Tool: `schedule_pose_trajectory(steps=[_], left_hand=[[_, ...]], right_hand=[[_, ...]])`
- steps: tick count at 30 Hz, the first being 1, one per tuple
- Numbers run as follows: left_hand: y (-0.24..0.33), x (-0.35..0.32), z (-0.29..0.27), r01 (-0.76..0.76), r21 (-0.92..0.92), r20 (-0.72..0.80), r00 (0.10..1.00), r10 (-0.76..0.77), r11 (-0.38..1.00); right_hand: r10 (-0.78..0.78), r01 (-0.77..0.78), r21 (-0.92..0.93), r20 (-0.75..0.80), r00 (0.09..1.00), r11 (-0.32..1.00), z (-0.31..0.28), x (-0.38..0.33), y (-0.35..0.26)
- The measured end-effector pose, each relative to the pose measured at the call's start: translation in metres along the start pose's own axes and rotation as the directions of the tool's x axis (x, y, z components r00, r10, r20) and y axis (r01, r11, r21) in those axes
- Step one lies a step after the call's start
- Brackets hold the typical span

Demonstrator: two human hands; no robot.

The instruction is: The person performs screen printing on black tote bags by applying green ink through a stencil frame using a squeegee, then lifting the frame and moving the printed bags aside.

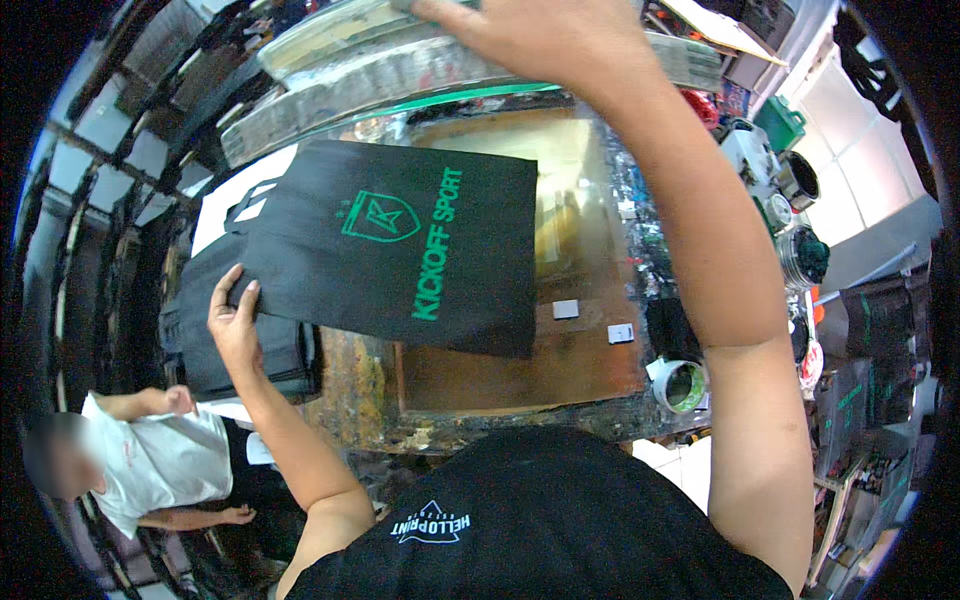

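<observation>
A black tote bag (310, 235) with a green printed crest and lettering lies across the worktable, its handles toward the left. My left hand (236, 328) pinches its near left edge between thumb and fingers. Below that hand is a stack of black bags (240, 362). At the far side, a worn screen-printing frame (340, 112) stands raised, with a green strip along its lower edge. My right hand (560, 40) is at the top of the frame, thumb stretched along it; the other fingers are mostly cut off by the picture's edge.
The bag partly covers a brown printing board (480, 385) bearing two small white pieces (566, 309). On the right stand a green-stained cup (685, 386), jars (800, 255) and a metal mug (798, 180). Another person (165, 460) is at the lower left, beside dark racks.
</observation>
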State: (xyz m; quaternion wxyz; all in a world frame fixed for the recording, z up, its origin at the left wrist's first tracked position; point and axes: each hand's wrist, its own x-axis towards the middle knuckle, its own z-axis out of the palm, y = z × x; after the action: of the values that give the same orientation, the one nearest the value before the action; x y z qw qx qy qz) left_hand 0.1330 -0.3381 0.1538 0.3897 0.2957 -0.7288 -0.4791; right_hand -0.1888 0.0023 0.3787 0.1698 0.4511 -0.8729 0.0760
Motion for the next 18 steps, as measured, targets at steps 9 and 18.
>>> schedule_pose_trajectory(steps=[9,18], left_hand=[[-0.102,-0.005,-0.297,0.096,0.483,-0.371,0.923,0.104,0.871],[0.002,-0.101,0.032,-0.132,0.494,-0.258,0.921,0.29,0.859]], right_hand=[[0.034,-0.04,-0.021,-0.23,0.973,0.999,0.032,0.016,-0.003],[-0.039,-0.032,-0.159,-0.419,0.907,0.987,0.052,0.008,0.019]])
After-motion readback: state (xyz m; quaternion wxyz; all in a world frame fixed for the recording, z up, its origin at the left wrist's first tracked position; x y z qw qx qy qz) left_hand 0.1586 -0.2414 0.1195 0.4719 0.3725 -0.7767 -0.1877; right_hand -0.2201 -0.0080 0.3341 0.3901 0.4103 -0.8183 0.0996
